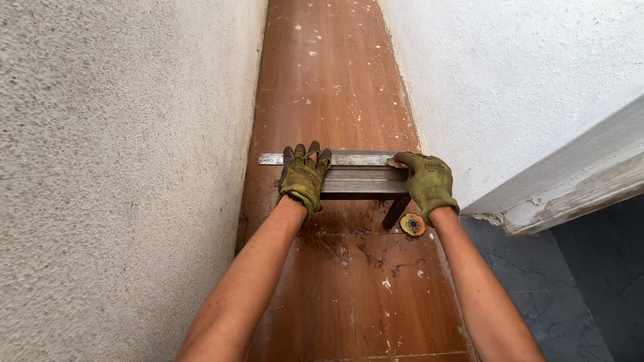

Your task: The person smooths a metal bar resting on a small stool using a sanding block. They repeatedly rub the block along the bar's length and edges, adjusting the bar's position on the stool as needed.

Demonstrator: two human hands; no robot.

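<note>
Both gloved hands set on a short grey metal channel [355, 175] lying crosswise on the floor, its left end near the left wall, its right end under the right glove. Left hand [304, 177], in an olive-green work glove, laid over the channel's left part, fingers draped across the top and curled over the far edge, grip clenched on the metal. Right hand [426, 182], gloved the same, clamped on the right end, thumb pointing left along the far edge, grip grasping the channel too. Bare forearms reaching in from the near edge on either side. Just near of the channel and touching the right wrist's left side, a small round disc [412, 224], yellow-orange with a dark centre, flat on the floor; beside it a dark slanted handle-like piece [395, 211] running up under the channel, its kind hard to tell. A small printed patch on the back of the right glove, too small to make out. Underneath, a narrow strip of reddish-brown tiled floor [335, 80] spattered with white flecks and scuffed dark patches, stretching far away. On the left a rough grey plastered wall [121, 167]; on the right a white textured wall [510, 80], ending in a chipped pale corner edge [570, 194], with dark grey floor [557, 288] near right.
</note>
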